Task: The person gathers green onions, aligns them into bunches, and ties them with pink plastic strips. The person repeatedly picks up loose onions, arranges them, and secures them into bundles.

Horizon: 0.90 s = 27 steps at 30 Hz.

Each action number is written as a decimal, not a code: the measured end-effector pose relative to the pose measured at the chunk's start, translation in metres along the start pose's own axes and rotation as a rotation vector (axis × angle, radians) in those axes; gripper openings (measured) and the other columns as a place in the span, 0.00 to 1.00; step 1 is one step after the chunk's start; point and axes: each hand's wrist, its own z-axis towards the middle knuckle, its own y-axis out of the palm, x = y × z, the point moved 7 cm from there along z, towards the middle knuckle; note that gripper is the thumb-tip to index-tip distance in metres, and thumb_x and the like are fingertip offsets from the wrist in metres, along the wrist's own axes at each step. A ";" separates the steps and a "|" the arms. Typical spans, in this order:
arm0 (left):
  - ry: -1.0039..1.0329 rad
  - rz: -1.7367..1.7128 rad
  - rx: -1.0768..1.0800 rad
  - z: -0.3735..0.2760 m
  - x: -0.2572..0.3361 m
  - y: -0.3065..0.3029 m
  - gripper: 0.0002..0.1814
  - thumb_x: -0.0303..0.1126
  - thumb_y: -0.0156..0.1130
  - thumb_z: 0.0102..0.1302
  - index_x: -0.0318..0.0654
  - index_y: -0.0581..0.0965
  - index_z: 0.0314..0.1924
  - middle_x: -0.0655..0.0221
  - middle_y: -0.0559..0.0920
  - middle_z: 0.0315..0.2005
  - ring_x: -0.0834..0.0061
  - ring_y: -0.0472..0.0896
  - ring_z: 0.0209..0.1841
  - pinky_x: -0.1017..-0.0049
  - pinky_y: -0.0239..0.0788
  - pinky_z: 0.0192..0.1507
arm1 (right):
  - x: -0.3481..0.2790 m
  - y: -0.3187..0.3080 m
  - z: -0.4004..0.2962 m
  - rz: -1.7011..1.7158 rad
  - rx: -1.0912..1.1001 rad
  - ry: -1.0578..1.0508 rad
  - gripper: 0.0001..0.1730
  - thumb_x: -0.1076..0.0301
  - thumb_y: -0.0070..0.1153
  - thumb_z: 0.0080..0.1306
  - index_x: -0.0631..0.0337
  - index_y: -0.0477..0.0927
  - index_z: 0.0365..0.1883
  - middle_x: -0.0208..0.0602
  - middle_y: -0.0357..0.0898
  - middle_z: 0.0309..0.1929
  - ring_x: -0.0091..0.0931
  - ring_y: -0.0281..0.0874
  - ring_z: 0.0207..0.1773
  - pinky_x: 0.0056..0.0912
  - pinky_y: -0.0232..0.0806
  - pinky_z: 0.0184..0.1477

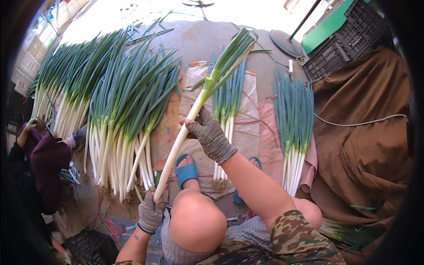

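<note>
A large green onion stalk [175, 149] lies slantwise across my view, its leaves at the top and its white end low. My left hand [150, 213], in a grey knitted glove, grips it at the root end. Higher up, my right hand [210, 134], in a fingerless-looking knitted glove, closes around the white shaft. Left of the stalk lies a big heap of green onions [122, 132] with rooty ends towards me. A small group of green onions [228, 109] rests between my feet, and a neater bunch [296, 142] lies to the right.
A co-worker [29, 172] in dark clothes sits at the left beside more green onions [73, 99]. Brown cloth [357, 149] covers the right side, with black plastic crates [344, 43] behind it. Another black crate [92, 246] stands low at the left. A round metal base [286, 43] carries a pole.
</note>
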 end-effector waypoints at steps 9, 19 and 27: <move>-0.155 -0.687 -0.332 0.122 0.039 0.101 0.09 0.32 0.57 0.68 0.39 0.75 0.45 0.77 0.76 0.27 0.87 0.72 0.27 0.80 0.67 0.30 | -0.062 -0.100 0.041 -0.253 0.190 -0.109 0.31 0.73 0.58 0.65 0.67 0.62 0.65 0.37 0.79 0.42 0.24 0.81 0.41 0.29 0.79 0.41; -0.077 -1.164 -0.715 0.245 0.095 0.168 0.37 0.68 0.48 0.66 0.39 0.76 0.53 0.69 0.83 0.39 0.71 0.81 0.43 0.66 0.70 0.52 | -0.192 -0.103 0.071 -0.259 -0.069 -0.121 0.28 0.68 0.54 0.69 0.62 0.63 0.66 0.35 0.79 0.39 0.25 0.80 0.39 0.27 0.76 0.45; -0.215 -1.668 -0.806 0.348 0.155 0.186 0.43 0.70 0.37 0.67 0.39 0.72 0.60 0.59 0.79 0.53 0.58 0.78 0.55 0.56 0.64 0.62 | -0.136 -0.106 -0.001 -0.308 -0.243 0.157 0.34 0.63 0.57 0.66 0.61 0.62 0.68 0.32 0.79 0.40 0.22 0.78 0.44 0.29 0.73 0.47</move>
